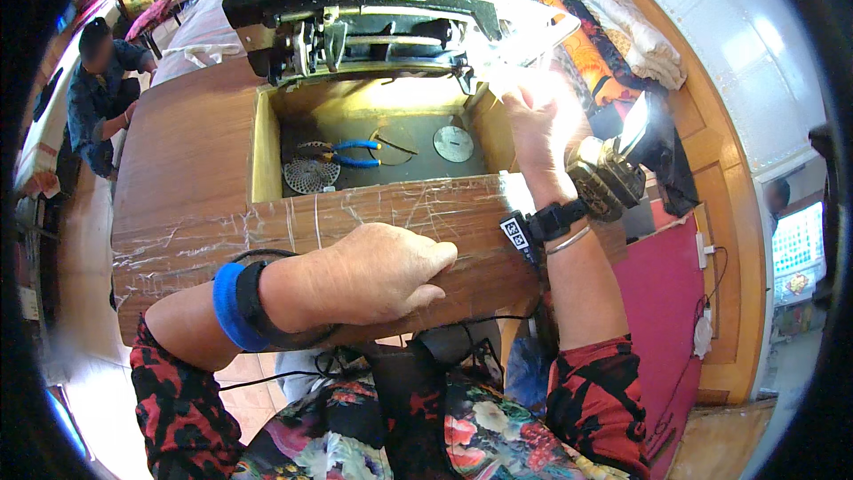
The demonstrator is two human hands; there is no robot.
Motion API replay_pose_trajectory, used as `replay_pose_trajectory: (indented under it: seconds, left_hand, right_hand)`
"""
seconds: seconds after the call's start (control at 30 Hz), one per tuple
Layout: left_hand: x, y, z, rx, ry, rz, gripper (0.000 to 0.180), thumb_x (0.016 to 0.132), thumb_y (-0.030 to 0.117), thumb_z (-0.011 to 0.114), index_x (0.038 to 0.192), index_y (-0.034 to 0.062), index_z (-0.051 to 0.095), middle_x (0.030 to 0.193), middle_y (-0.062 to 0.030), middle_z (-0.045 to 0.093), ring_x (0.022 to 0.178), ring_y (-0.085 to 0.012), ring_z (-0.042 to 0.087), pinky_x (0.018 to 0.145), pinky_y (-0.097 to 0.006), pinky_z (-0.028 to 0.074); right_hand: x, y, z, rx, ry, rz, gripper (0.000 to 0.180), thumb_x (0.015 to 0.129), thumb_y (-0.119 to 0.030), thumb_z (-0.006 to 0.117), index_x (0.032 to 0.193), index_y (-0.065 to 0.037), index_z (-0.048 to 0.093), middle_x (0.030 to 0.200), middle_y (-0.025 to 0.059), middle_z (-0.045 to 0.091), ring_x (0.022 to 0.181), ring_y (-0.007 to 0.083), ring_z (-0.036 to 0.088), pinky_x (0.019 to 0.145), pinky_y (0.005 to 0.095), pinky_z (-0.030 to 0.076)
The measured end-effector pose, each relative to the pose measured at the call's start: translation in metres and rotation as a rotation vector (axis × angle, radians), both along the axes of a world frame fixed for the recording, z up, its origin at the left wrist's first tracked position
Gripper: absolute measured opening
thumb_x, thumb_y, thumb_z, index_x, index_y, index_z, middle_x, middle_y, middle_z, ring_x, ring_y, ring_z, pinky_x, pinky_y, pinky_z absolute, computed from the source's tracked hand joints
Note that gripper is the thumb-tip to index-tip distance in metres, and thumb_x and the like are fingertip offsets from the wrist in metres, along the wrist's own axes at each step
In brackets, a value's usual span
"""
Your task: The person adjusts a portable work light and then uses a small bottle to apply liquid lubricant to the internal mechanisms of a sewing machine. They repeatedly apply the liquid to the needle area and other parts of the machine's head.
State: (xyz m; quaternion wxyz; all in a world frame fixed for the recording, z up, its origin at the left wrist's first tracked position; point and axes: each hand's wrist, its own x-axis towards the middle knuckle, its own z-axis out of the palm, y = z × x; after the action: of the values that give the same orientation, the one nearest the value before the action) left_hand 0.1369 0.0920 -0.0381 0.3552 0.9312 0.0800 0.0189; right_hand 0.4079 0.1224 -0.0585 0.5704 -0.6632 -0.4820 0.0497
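One sewing machine (382, 31) stands tilted at the far side of the counter (182, 133), underside turned toward the near side, above one rectangular recess (266, 147). Two hands are about it. The right hand (544, 124) is at the machine's right end; white glare hides its fingers, so I cannot tell whether they are clamped on anything. The left hand (364, 276) is over the near strip, fingers curled, thumb and forefinger slightly apart (whether something sits inside the curl, I cannot tell). In the recess lie one pair of pliers (359, 162) with two blue handles, one thin rod (394, 143) and two round pieces: a perforated disc (311, 177) at left, a flat grey disc (454, 144) at right.

The counter is brown and wood-grained, its near strip streaked with pale scratches; the recess walls are yellowish. One person (99, 98) is at the far left. To the right, a red floor covering (657, 293) runs beside orange-brown wooden panelling (727, 302). The machine's frame is black, with bright metal shafts.
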Motion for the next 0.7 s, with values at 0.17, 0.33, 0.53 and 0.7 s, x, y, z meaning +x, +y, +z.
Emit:
replay_pose_trajectory:
  seconds: [0.17,0.33,0.53,0.7]
  left_hand:
    - [-0.001,0.001,-0.002,-0.029,-0.071,-0.016,0.028,0.092,0.025,0.068,0.102,0.0014,0.057,0.091,-0.0244,0.067,0.089,-0.0464,0.067,0.077,-0.054,0.053]
    - [-0.002,-0.001,-0.006,0.012,-0.079,-0.019,0.028,0.092,0.024,0.069,0.101,0.0004,0.056,0.090,-0.0239,0.067,0.089,-0.0466,0.066,0.077,-0.054,0.053]
    - [-0.002,-0.001,-0.012,0.035,-0.141,-0.034,0.028,0.092,0.024,0.070,0.102,0.0006,0.057,0.090,-0.0231,0.067,0.089,-0.0464,0.067,0.076,-0.054,0.053]
    - [-0.002,-0.003,-0.014,0.049,-0.138,-0.017,0.030,0.091,0.024,0.071,0.102,0.0002,0.056,0.090,-0.0226,0.067,0.088,-0.0458,0.067,0.074,-0.054,0.054]
  right_hand:
    - [0.003,0.000,-0.002,-0.043,-0.225,-0.073,0.020,0.084,-0.004,0.076,0.102,-0.004,0.067,0.096,0.0015,0.065,0.091,0.0133,0.063,0.083,0.0290,0.052]
    - [0.009,0.003,-0.006,-0.005,-0.213,-0.057,0.019,0.084,-0.008,0.077,0.100,-0.003,0.068,0.093,0.0013,0.066,0.086,0.0121,0.065,0.081,0.0276,0.054]
    - [0.022,0.003,-0.021,0.140,-0.020,0.051,0.026,0.086,-0.001,0.075,0.110,-0.004,0.068,0.102,0.0014,0.067,0.094,0.0113,0.064,0.083,0.0255,0.053]
    - [0.035,-0.007,-0.033,0.167,0.512,0.051,0.049,0.088,0.012,0.066,0.134,-0.002,0.054,0.124,0.0095,0.063,0.106,0.0197,0.066,0.098,0.0364,0.056]
